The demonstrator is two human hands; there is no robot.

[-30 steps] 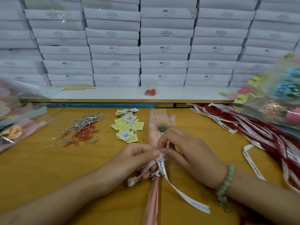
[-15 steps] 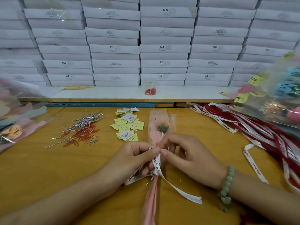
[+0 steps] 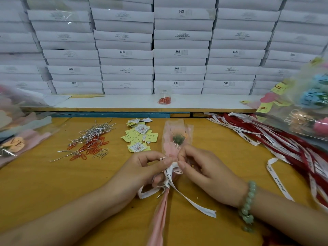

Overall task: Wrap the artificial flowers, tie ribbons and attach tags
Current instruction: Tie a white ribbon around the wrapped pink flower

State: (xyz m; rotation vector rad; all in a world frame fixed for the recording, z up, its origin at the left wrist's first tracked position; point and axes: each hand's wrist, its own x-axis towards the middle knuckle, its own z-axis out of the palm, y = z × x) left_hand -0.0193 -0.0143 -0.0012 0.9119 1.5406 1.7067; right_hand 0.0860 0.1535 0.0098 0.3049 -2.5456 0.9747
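A wrapped artificial flower (image 3: 174, 139) in clear and pink film lies lengthwise on the yellow table (image 3: 44, 183), its pink stem wrap running toward me. A white printed ribbon (image 3: 168, 176) is looped round its neck, one tail trailing to the right. My left hand (image 3: 142, 173) pinches the ribbon from the left, thumb and forefinger at the knot. My right hand (image 3: 202, 171), with a green bead bracelet on the wrist, pinches the ribbon loop from the right. The knot itself is partly hidden by my fingertips.
Yellow and white tags (image 3: 140, 137) lie just left of the flower. Silver twist ties and orange paper clips (image 3: 88, 142) lie farther left. Red and white ribbons (image 3: 276, 144) spread at right under finished bouquets (image 3: 308, 107). Wrapped flowers (image 3: 16, 134) sit far left. White boxes (image 3: 179, 54) stack behind.
Both hands have shifted slightly away from me along the flower's neck while working the ribbon. The long right tail of the ribbon has been drawn shorter.
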